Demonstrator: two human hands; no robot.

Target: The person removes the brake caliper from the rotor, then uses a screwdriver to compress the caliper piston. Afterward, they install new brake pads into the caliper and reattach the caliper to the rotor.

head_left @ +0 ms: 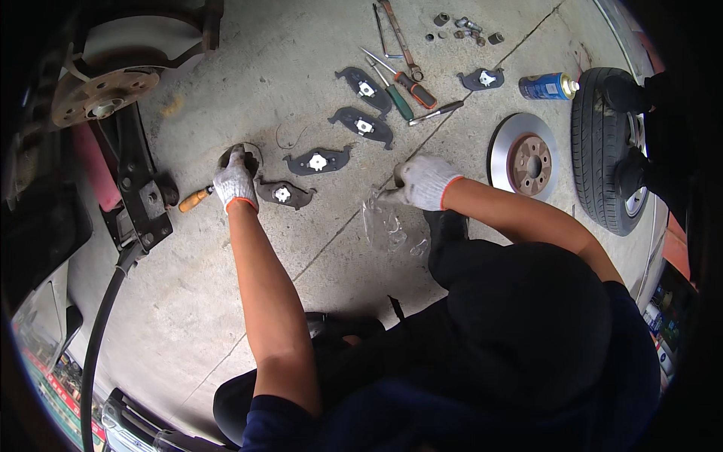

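My left hand (236, 182), in a white knit glove, is closed at the floor on a small dark piece, mostly hidden by the fingers. A thin dark wire curves out beside it. Right by that glove lies a worn brake pad (283, 194) with a white star-shaped clip. My right hand (426, 182), gloved too, pinches a crumpled clear plastic bag (385, 224) that hangs below it. Between and beyond the hands, more pads lie on the concrete: one brake pad (319, 160), another brake pad (362, 126) and a farther brake pad (366, 90).
A wooden-handled tool (196, 198) lies beside a black jack (139, 181) under the wheel hub (105, 94). Screwdrivers (416, 91), a wrench (401, 39), bolts (468, 26) and another pad (482, 78) lie far off. Rightward are a brake disc (523, 156), spray can (548, 87) and tire (599, 158).
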